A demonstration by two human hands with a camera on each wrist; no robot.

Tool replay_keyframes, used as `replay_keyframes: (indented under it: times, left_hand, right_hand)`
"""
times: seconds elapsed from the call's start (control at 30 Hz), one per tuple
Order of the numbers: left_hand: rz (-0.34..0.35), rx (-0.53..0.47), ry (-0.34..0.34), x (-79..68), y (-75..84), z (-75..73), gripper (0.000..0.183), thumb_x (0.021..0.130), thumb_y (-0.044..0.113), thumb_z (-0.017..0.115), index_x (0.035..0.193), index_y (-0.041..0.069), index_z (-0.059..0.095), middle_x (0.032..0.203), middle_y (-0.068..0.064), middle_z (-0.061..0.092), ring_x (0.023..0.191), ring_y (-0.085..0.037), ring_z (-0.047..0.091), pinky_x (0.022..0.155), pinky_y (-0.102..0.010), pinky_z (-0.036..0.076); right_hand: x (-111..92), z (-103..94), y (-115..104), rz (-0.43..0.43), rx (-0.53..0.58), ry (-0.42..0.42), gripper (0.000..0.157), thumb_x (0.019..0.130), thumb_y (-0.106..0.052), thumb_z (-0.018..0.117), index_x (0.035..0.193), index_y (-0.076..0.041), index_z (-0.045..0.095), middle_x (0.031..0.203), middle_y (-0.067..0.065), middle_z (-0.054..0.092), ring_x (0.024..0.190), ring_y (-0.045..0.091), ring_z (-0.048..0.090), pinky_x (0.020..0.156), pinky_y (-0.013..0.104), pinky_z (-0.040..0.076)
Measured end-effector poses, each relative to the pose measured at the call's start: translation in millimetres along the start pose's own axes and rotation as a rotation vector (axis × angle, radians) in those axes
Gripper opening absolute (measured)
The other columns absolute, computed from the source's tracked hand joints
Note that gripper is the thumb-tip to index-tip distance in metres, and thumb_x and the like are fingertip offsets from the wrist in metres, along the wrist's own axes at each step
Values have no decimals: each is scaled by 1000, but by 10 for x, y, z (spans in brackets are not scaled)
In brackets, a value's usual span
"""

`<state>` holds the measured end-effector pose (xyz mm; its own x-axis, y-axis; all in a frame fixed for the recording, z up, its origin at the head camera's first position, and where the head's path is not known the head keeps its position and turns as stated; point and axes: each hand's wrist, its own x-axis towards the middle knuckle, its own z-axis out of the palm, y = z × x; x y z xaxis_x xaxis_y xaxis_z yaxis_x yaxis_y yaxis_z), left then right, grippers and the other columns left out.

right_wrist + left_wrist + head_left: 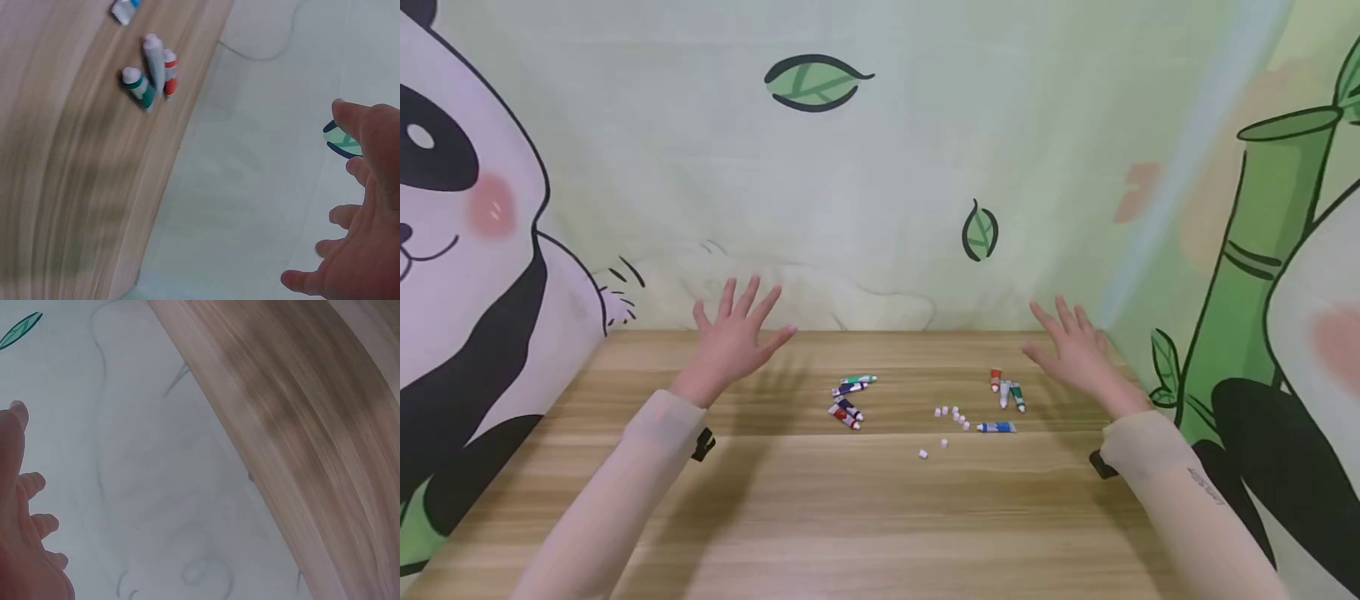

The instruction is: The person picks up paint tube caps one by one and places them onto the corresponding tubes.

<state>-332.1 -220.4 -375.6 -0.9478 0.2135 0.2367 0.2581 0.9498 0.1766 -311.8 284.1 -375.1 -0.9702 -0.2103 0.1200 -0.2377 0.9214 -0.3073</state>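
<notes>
My left hand (730,343) is raised over the left of the table, its fingers spread and holding nothing. On the right, my right hand (1075,354) is likewise lifted with spread fingers and holds nothing. Several small paint tubes lie between them. To the left are a green-banded tube (858,379), two dark blue or purple ones, and a red tube (844,417). Nearest the right hand lie an orange-red tube (996,380), a white-grey tube (1004,394) and a dark green tube (138,86). In front of these is a blue tube (997,427).
Several small white caps (956,412) are scattered around the middle of the wooden table (865,517), two of them nearer the front. Behind the table hangs a printed cloth (880,183) with pandas, leaves and bamboo. Dark wrist cameras (703,445) show under both sleeves.
</notes>
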Motion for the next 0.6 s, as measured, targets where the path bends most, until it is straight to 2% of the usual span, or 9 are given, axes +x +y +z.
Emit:
replay_keyframes:
  times: [0.27, 0.43, 0.6]
  left_hand:
    - [22, 10, 6, -93, 83, 48, 80, 98, 65, 47, 162, 24, 21, 168, -13, 6, 152, -38, -12, 106, -79, -5]
    - [52, 37, 10, -145, 210, 133, 80, 97, 68, 45, 162, 24, 23, 168, -12, 9, 153, -40, -4, 107, -79, 1]
    - [72, -9, -10, -188, 301, 252, 81, 97, 69, 43, 161, 24, 24, 168, -11, 11, 153, -37, -4, 107, -79, 1]
  right_hand:
    - [-105, 90, 46, -35, 52, 11, 80, 101, -52, 53, 162, -16, 16, 165, 25, -3, 146, 57, -5, 103, 83, 5]
    - [-202, 172, 140, -80, 91, 39, 78, 101, -43, 59, 160, -10, 22, 163, 29, 4, 146, 56, 5, 106, 79, 11]
    - [-255, 275, 197, -111, 141, 27, 76, 100, -39, 63, 157, -3, 28, 161, 31, 15, 145, 55, 14, 109, 74, 18]
